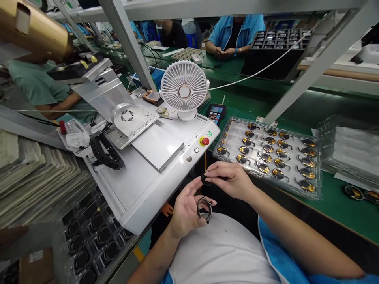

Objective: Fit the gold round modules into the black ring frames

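My left hand [184, 211] is palm up, with a dark metal ring like a round watch case [211, 212] held between thumb and fingers. Its index fingertip touches a small black round piece [205, 180]. My right hand [237, 180] pinches that piece between thumb and fingertips, just above the ring. How the piece is shaped underneath is hidden by the fingers. To the right lies a clear plastic tray [319, 167] with several black discs with gold-coloured patches and short tails [266, 157].
A white machine [142, 185] with a metal fixture [130, 116] and red stop button [205, 141] stands ahead left. On it are a white fan [184, 90] and black strap [105, 152]. A slanted metal post [308, 67] rises right. Other people sit across the green bench [233, 94].
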A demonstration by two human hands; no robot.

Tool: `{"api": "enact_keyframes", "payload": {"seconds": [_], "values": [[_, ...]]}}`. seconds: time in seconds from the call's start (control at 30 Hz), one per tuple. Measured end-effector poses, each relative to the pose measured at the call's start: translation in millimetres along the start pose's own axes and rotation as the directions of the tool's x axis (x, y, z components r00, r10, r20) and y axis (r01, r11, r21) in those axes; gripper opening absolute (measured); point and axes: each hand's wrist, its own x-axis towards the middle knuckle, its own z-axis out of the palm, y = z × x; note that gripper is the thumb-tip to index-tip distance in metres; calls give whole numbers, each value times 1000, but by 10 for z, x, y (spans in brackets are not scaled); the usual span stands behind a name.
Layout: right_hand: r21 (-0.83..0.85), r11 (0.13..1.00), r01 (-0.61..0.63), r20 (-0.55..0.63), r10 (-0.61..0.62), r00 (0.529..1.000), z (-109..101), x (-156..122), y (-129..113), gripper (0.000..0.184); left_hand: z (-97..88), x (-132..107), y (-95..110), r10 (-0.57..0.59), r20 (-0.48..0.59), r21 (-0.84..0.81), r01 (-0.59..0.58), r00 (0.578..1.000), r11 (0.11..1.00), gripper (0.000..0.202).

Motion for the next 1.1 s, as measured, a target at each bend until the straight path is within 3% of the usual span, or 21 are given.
{"api": "enact_keyframes", "payload": {"seconds": [0.23,0.3,0.37,0.5,0.6,0.67,0.73,0.83,0.93,1.0,1.1], "values": [[-52,991,120,204,-107,973,47,159,-61,17,-79,11,82,-54,-117,-64,46,992,997,84],[-54,998,27,153,-18,988,91,359,-56,15,-117,14,107,-27,-171,-59,17,985,998,85],[7,989,-149,76,148,986,170,629,-26,15,-150,2,128,-7,-203,-45,-3,979,999,90],[170,861,-480,43,480,876,356,1179,54,17,-181,-96,155,27,-205,8,-26,978,1000,102],[124,795,-593,11,597,802,412,1363,94,17,-191,-217,157,71,-202,82,-56,977,995,103],[70,801,-595,-40,598,801,397,1314,100,22,-199,-296,147,138,-195,158,-108,971,982,99],[64,835,-546,-92,550,830,374,1136,85,26,-202,-355,127,231,-186,268,-177,955,947,97],[184,855,-485,-7,495,869,405,717,13,31,-186,-381,86,332,-143,506,-219,932,834,103],[404,763,-504,172,478,861,518,313,-88,40,-146,-335,49,342,-14,729,-225,939,647,108],[521,678,-518,192,499,845,581,149,-133,48,-117,-290,32,309,74,804,-239,948,544,108],[589,589,-554,182,571,800,575,79,-145,50,-93,-239,16,249,158,810,-270,955,520,105]]}}
